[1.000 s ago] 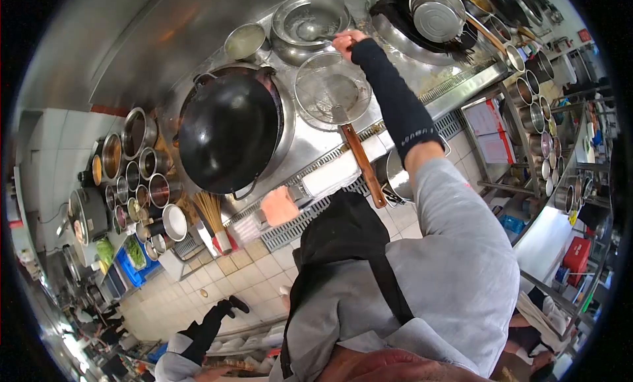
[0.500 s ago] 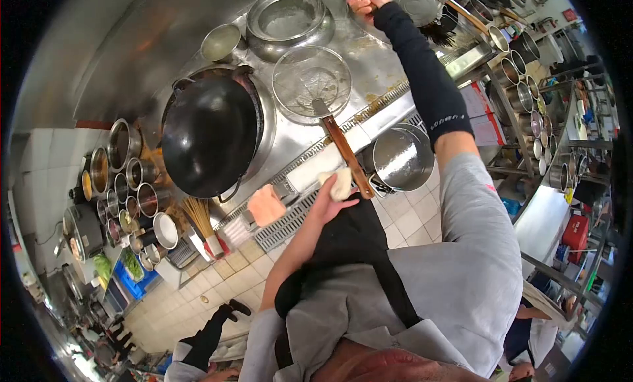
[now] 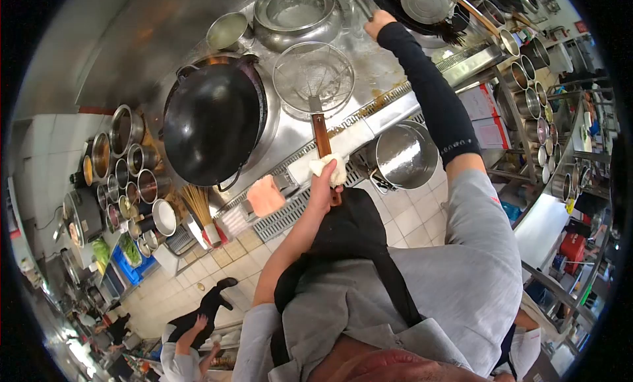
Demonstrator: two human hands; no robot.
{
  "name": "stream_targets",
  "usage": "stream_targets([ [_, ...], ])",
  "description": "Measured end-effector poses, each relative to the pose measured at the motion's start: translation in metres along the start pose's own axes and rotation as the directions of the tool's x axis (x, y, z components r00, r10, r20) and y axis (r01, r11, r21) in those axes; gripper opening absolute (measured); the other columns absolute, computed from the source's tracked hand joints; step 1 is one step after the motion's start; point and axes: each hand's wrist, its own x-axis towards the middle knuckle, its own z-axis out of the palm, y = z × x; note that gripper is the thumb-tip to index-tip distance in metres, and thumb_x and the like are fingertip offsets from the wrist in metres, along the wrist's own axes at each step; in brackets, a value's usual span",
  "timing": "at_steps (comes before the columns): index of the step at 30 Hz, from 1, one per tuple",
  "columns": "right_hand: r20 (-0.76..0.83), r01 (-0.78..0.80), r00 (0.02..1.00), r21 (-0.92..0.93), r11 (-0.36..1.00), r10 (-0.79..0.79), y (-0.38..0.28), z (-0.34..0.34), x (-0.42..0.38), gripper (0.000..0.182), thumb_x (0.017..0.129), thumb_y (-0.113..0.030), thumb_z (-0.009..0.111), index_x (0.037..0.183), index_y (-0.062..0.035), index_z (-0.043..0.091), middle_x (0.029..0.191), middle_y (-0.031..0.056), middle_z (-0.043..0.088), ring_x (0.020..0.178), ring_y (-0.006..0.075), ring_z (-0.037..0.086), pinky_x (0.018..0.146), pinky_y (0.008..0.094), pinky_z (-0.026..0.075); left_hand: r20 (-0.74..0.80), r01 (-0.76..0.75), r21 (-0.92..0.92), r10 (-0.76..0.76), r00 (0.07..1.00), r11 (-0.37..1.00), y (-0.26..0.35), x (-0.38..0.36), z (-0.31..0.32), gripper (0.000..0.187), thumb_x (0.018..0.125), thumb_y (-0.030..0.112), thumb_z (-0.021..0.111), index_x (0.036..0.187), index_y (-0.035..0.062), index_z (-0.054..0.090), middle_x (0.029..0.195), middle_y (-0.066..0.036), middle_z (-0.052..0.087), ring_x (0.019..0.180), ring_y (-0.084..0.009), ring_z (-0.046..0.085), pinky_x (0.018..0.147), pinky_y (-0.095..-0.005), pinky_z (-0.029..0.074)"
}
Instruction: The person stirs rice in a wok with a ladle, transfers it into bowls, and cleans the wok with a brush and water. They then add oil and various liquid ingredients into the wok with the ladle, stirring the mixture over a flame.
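My left hand (image 3: pixel 322 187) is closed round a folded white cloth (image 3: pixel 337 171) and the wooden handle of a wire skimmer (image 3: pixel 321 134). The skimmer's round mesh head lies over the steel stove top, right of a large black wok (image 3: pixel 212 121). My right hand (image 3: pixel 379 24), at the end of an outstretched black sleeve, is closed on a grey metal handle (image 3: pixel 360 2) near the top edge. What that handle belongs to is out of view. Close to this hand sits a round metal lid or pan (image 3: pixel 427 3) with a dark bristly brush (image 3: pixel 450 33) beside it.
Behind the skimmer stand a wide steel pot (image 3: pixel 295 16) and a smaller bowl (image 3: pixel 229 32). A steel stockpot (image 3: pixel 405 156) is by the stove's front edge. A pink cloth (image 3: pixel 266 196) lies on the ledge; several seasoning tins (image 3: pixel 153 185) are at left. Another person (image 3: pixel 191 342) stands behind.
My left hand has shifted left and wrapped the cloth round the skimmer handle, which has swung left. My right hand has moved slightly right and down; a metal handle now shows in it.
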Motion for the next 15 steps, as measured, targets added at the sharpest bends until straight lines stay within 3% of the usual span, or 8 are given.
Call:
stream_targets([
  [3, 0.089, 0.127, 0.989, -0.07, 0.989, -0.121, -0.028, 0.029, 0.016, 0.034, 0.083, -0.025, 0.064, 0.097, 0.0037, 0.074, 0.093, 0.0282, 0.071, 0.09, 0.0417, 0.071, 0.081, 0.0472, 0.058, -0.046, 0.017, 0.081, -0.014, 0.999, 0.997, -0.006, -0.011, -0.016, 0.035, 0.098, 0.035, 0.063, 0.116, 0.0062, 0.054, 0.087, -0.003, 0.06, 0.067, -0.0106, 0.056, 0.047, -0.0249, 0.04],
  [4, 0.256, -0.021, 0.966, 0.218, 0.976, -0.036, -0.028, 0.044, 0.028, 0.033, 0.086, -0.023, 0.061, 0.098, 0.0055, 0.072, 0.088, 0.0247, 0.067, 0.083, 0.0374, 0.067, 0.074, 0.0443, 0.056, -0.046, 0.013, 0.079, -0.009, 0.999, 0.997, -0.008, -0.014, -0.019, 0.035, 0.098, 0.034, 0.063, 0.116, 0.0056, 0.054, 0.088, -0.003, 0.06, 0.067, -0.0107, 0.056, 0.047, -0.025, 0.041],
  [5, 0.434, -0.213, 0.901, 0.452, 0.866, -0.004, -0.03, 0.057, 0.041, 0.032, 0.089, -0.021, 0.059, 0.099, 0.0073, 0.07, 0.082, 0.0212, 0.064, 0.076, 0.0331, 0.063, 0.068, 0.0413, 0.053, -0.044, 0.01, 0.076, -0.006, 0.999, 0.997, -0.01, -0.017, -0.022, 0.036, 0.098, 0.034, 0.063, 0.117, 0.0051, 0.054, 0.088, -0.003, 0.06, 0.068, -0.0108, 0.056, 0.047, -0.025, 0.041],
  [7, 0.725, -0.621, 0.68, 0.649, 0.44, -0.109, -0.022, 0.087, 0.079, 0.031, 0.095, -0.017, 0.055, 0.101, 0.0109, 0.066, 0.071, 0.0142, 0.057, 0.062, 0.0245, 0.056, 0.054, 0.0354, 0.048, -0.039, -0.01, 0.073, 0.013, 0.999, 0.997, -0.01, -0.021, -0.025, 0.035, 0.098, 0.032, 0.064, 0.118, 0.0045, 0.054, 0.088, -0.003, 0.06, 0.068, -0.0108, 0.056, 0.047, -0.0249, 0.041],
  [8, 0.804, -0.789, 0.549, 0.588, 0.177, -0.228, -0.017, 0.097, 0.091, 0.03, 0.098, -0.015, 0.053, 0.101, 0.0127, 0.064, 0.066, 0.0107, 0.054, 0.055, 0.0203, 0.052, 0.048, 0.0325, 0.045, -0.04, -0.012, 0.076, 0.015, 0.999, 0.997, -0.01, -0.024, -0.025, 0.035, 0.098, 0.031, 0.064, 0.118, 0.0047, 0.054, 0.088, -0.003, 0.06, 0.067, -0.0106, 0.056, 0.047, -0.0249, 0.041],
  [10, 0.789, -0.891, 0.454, 0.397, -0.22, -0.415, -0.018, 0.089, 0.084, 0.031, 0.102, -0.013, 0.05, 0.105, 0.0161, 0.057, 0.061, 0.0045, 0.046, 0.047, 0.0131, 0.043, 0.04, 0.0278, 0.038, -0.048, -0.019, 0.127, 0.026, 0.999, 0.992, -0.012, -0.025, -0.028, 0.035, 0.097, 0.032, 0.066, 0.117, 0.0055, 0.057, 0.089, -0.002, 0.062, 0.07, -0.0096, 0.058, 0.048, -0.0245, 0.043],
  [13, 0.695, -0.806, 0.555, 0.312, -0.504, -0.457, -0.017, 0.062, 0.033, 0.034, 0.105, -0.015, 0.046, 0.116, 0.0168, 0.047, 0.067, 0.0001, 0.04, 0.046, 0.007, 0.035, 0.036, 0.023, 0.03, -0.09, -0.048, 0.316, 0.08, 0.993, 0.948, -0.004, -0.027, -0.033, 0.038, 0.094, 0.035, 0.069, 0.117, 0.0055, 0.063, 0.092, 0.0, 0.066, 0.077, -0.0088, 0.063, 0.052, -0.0246, 0.047],
  [15, 0.664, -0.758, 0.616, 0.355, -0.546, -0.423, 0.0, 0.04, -0.006, 0.034, 0.106, -0.017, 0.044, 0.125, 0.0118, 0.044, 0.077, 0.0019, 0.047, 0.046, 0.0061, 0.038, 0.036, 0.0205, 0.029, -0.128, -0.06, 0.499, 0.141, 0.982, 0.864, 0.022, -0.042, -0.015, 0.042, 0.093, 0.037, 0.07, 0.118, 0.0029, 0.064, 0.094, -0.001, 0.068, 0.079, -0.0102, 0.065, 0.056, -0.0259, 0.05],
])
